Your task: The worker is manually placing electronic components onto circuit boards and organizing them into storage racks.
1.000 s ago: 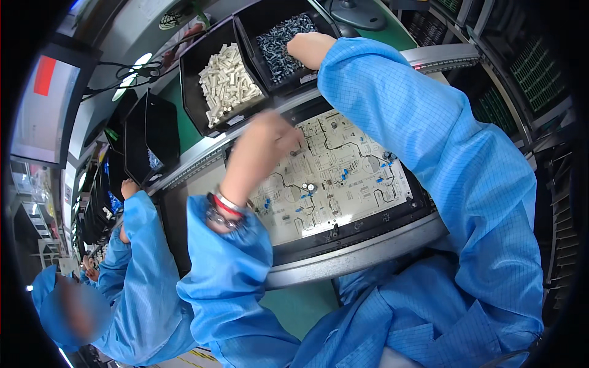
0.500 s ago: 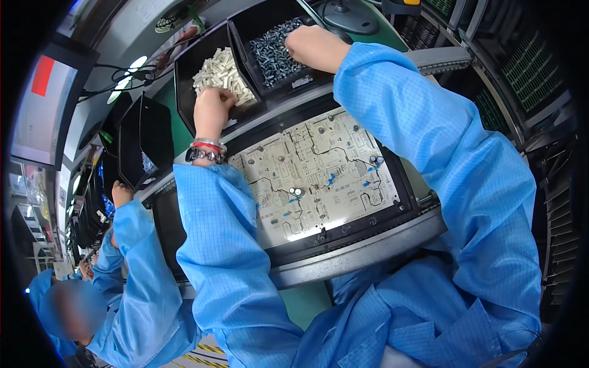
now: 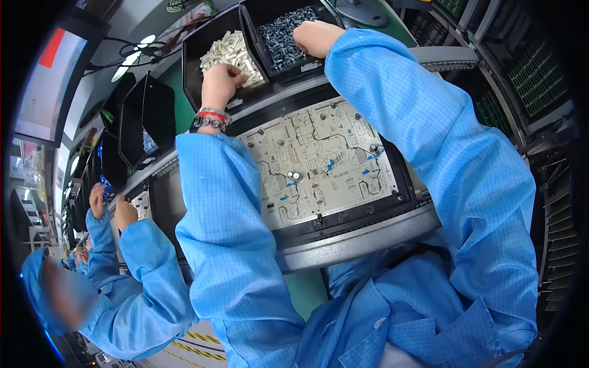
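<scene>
Left hand [image 3: 219,86] reaches the white parts [image 3: 227,48]

Over the circuit board [image 3: 334,181] a second ago, it is now at eleven o'clock from it. The right hand [image 3: 320,38] stays at the dark parts [image 3: 281,44], near twelve. The board lies in a black frame [image 3: 353,216], its long side running from about half past eight to half past two. Each grip is curled; I cannot tell how wide, or what either holds.
</scene>
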Demonstrator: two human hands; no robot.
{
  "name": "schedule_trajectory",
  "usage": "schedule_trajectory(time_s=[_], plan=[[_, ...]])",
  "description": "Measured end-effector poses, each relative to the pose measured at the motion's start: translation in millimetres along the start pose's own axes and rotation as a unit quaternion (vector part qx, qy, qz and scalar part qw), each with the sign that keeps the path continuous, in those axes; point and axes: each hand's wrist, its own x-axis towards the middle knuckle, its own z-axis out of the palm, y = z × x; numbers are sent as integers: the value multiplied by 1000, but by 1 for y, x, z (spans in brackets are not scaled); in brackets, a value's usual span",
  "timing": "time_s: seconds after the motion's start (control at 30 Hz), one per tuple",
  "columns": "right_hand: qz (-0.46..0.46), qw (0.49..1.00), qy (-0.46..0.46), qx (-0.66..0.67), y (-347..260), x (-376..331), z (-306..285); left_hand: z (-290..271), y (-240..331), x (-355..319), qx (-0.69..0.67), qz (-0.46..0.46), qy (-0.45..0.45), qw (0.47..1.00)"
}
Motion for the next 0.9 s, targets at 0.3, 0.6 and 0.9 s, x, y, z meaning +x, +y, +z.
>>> schedule_trajectory(time_s=[0.3, 0.6, 0.9], plan=[[33, 994, 55, -85, 0, -11, 7, 2, 9, -8, 89, 8, 122, 988], [85, 987, 58, -124, -9, -16, 6, -43, 41, -60, -466, -97, 51, 878], [26, 992, 125, -24, 13, -25, 11, -33, 78, -135, -606, -132, -48, 783]])
